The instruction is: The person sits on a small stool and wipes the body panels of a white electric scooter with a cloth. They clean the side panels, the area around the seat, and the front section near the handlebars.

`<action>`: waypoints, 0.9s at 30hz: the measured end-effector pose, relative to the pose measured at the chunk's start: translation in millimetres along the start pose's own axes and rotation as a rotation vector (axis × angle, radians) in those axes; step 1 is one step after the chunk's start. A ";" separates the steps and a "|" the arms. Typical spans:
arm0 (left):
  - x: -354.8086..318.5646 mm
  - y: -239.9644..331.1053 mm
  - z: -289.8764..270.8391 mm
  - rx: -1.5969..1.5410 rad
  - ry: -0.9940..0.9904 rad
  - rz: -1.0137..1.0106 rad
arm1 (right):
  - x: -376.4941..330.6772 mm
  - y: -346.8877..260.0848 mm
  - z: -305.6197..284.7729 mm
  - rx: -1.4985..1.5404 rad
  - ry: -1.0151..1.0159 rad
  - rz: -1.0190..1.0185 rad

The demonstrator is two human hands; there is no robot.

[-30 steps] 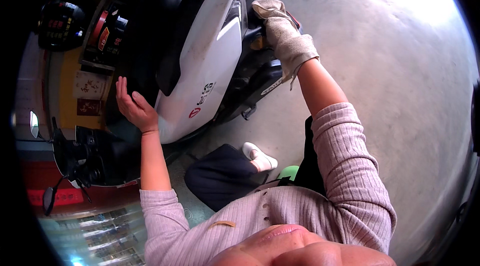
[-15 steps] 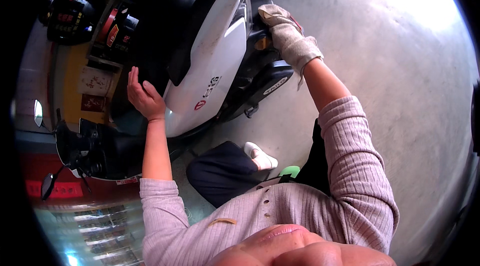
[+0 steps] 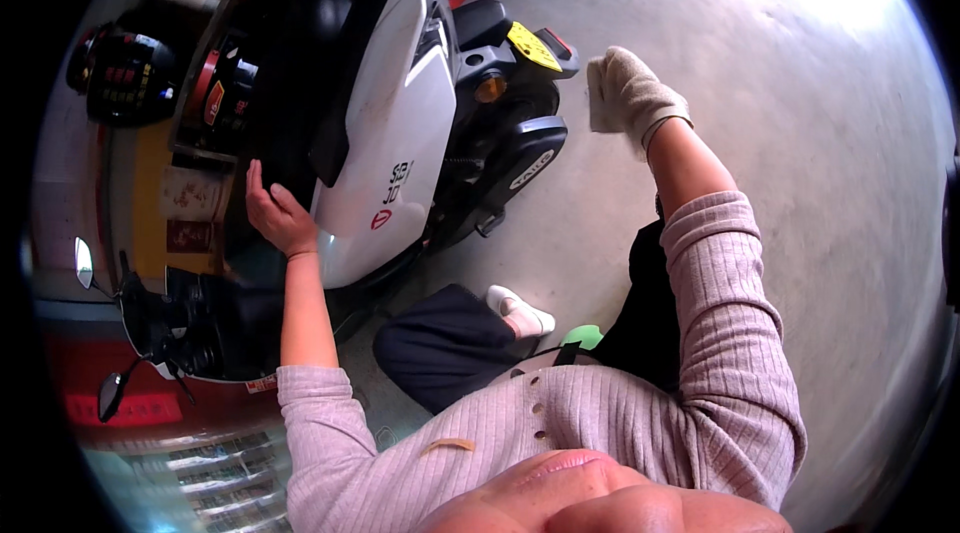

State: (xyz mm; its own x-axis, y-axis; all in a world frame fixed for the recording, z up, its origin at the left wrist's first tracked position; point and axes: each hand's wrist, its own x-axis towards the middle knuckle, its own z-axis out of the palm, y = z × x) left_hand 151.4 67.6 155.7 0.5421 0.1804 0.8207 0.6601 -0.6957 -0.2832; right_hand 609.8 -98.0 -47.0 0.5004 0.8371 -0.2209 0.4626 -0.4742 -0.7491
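Note:
A white scooter with a black seat and a black rear mudguard stands in front of me. My bare left hand rests flat on the dark seat side by the white panel, fingers spread. My right hand, in a cream work glove, hangs in the air just right of the scooter's tail and touches nothing. A yellow plate and an orange lamp sit on the tail, left of the glove.
A second, black scooter with a round mirror stands at lower left. A dark helmet-like object lies at upper left. My bent leg and white shoe are below the scooter. Grey concrete floor spreads to the right.
My gloved right hand has come off the scooter's tail and moved right into the air. My left hand has stayed on the seat side. The view has shifted.

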 end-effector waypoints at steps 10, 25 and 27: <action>-2.6 -0.7 2.9 -0.052 -0.063 -0.072 | 98.1 -73.2 43.7 0.018 0.446 -0.351; -10.3 -6.8 3.3 -0.139 -0.112 -0.131 | 130.2 -65.1 34.0 -0.224 -0.100 -0.199; -8.3 -6.4 5.0 -0.119 -0.107 -0.114 | 140.9 -50.2 57.7 -0.166 0.038 -0.241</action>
State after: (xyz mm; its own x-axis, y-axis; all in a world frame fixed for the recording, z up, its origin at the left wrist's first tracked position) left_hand 145.2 74.1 148.3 0.5234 0.3312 0.7851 0.6581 -0.7424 -0.1255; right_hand 614.9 59.5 -76.6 0.3875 0.9216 -0.0228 0.6835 -0.3038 -0.6637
